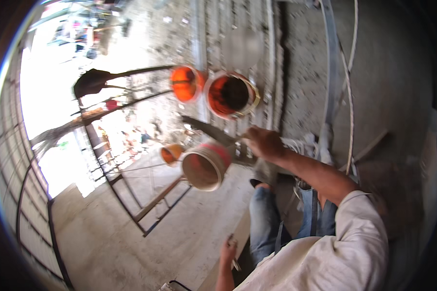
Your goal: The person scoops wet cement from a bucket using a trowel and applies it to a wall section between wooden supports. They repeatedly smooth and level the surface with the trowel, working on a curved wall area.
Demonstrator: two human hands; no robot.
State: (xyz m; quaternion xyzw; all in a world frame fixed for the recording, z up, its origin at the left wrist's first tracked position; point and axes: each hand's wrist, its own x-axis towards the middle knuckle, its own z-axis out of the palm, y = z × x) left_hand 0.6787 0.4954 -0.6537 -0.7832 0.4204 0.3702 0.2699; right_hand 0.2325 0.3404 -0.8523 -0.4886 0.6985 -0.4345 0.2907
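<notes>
My right hand point(264, 143) is closed around the handle of a trowel point(212, 131). The trowel's long grey blade points left, blurred by motion. Close below the blade is a white-rimmed bucket point(204, 169) with a pinkish band, its mouth facing me. Beyond the blade are a larger bucket point(230, 94) with dark material inside and an orange bucket point(184, 83) beside it. Low in the view, my left hand point(229, 249) hangs by my leg with its fingers curled. A small pale end shows under it; what it holds is too small to make out.
A smaller orange bucket point(170, 153) stands left of the white-rimmed one. A dark metal frame point(117, 186) and a barred railing point(27, 203) are at the left. On the right, a pale rope or hose point(349, 97) runs near a grey pipe point(330, 72).
</notes>
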